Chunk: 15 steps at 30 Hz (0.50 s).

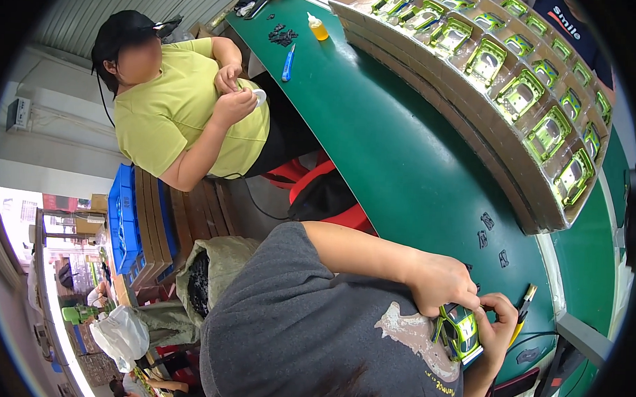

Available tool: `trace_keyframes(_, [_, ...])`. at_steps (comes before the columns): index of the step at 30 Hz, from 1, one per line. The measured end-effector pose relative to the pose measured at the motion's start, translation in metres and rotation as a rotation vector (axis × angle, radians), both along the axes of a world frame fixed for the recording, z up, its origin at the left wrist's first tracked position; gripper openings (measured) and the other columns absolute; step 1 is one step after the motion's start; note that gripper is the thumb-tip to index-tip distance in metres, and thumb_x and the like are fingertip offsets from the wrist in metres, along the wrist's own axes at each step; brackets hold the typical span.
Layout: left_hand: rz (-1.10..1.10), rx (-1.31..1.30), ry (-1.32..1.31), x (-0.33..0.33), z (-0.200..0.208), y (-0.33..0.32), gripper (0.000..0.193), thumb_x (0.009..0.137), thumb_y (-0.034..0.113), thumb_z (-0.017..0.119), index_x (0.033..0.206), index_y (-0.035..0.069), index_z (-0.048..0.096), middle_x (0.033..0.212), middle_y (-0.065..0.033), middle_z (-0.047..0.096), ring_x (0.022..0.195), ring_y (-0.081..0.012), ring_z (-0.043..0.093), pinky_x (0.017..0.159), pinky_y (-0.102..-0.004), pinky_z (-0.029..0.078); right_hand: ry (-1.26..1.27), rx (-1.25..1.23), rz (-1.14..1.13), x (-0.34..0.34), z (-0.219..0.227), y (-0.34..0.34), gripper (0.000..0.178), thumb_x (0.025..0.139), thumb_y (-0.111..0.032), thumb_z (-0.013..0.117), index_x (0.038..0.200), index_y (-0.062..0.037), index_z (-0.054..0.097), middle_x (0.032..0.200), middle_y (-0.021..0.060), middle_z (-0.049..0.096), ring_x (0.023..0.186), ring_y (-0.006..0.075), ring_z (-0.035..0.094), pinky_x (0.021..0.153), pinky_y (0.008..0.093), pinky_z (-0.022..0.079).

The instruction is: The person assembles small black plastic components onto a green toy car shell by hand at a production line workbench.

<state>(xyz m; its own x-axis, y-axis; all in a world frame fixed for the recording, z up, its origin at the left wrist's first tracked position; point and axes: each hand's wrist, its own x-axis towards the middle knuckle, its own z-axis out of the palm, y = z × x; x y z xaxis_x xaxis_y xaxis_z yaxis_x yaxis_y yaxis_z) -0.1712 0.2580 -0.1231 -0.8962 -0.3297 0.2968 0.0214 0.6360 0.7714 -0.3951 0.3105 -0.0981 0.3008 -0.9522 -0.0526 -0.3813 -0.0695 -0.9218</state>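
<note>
My left hand (444, 283) is closed, its fingertips pinching the upper edge of a bright green and black plastic housing (459, 331). Curled around the other side of this housing is my right hand (497, 322), with thumb and forefinger meeting near the left fingertips. The housing is tilted close in front of my grey shirt. Whether a small part sits between the fingertips is hidden. Small black plastic pieces (503, 258) lie on the green table (417, 181) just beyond my left hand. A yellow and black hand tool (523, 311) lies beside my right hand.
A long cardboard tray (467, 134) holds rows of green housings. Farther along are a bottle of yellow liquid (317, 27), a blue utility knife (288, 63) and a black parts pile (282, 35). A co-worker (202, 117) holds a white ring-shaped item. A grey metal bar (583, 335) stands at right.
</note>
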Motion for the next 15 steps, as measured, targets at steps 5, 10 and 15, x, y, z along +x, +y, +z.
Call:
trace_keyframes(5, [-0.009,0.008,0.004,-0.0013,-0.002,0.0001,0.052,0.054,0.008,0.075,0.103,0.005,0.058,0.082,-0.0119,0.059,0.079,-0.0352,0.063,0.066,-0.0452,0.051,-0.002,0.016,-0.015,-0.0012,-0.0017,0.0022,0.015,0.069,0.004,0.07,0.084,0.0047,0.065,0.079,0.0115,0.066,0.07,0.0191,0.06,0.065,0.0286,0.048])
trace_keyframes(10, [-0.016,0.002,-0.009,-0.0014,-0.0024,-0.0013,0.052,0.054,0.008,0.075,0.103,0.005,0.058,0.084,-0.0119,0.059,0.08,-0.0354,0.064,0.067,-0.045,0.051,-0.002,0.022,-0.021,-0.0016,-0.0033,0.0019,0.015,0.07,0.004,0.071,0.084,0.0047,0.065,0.079,0.0111,0.065,0.07,0.0188,0.06,0.065,0.0286,0.048])
trace_keyframes(15, [-0.018,0.01,-0.008,-0.0034,-0.0021,-0.0005,0.055,0.054,0.008,0.075,0.107,0.005,0.059,0.085,-0.0119,0.06,0.081,-0.0351,0.064,0.067,-0.0447,0.051,-0.001,0.043,-0.039,-0.0039,-0.0033,0.0044,0.015,0.07,0.004,0.072,0.084,0.0047,0.065,0.078,0.0108,0.065,0.07,0.0187,0.06,0.065,0.0284,0.047])
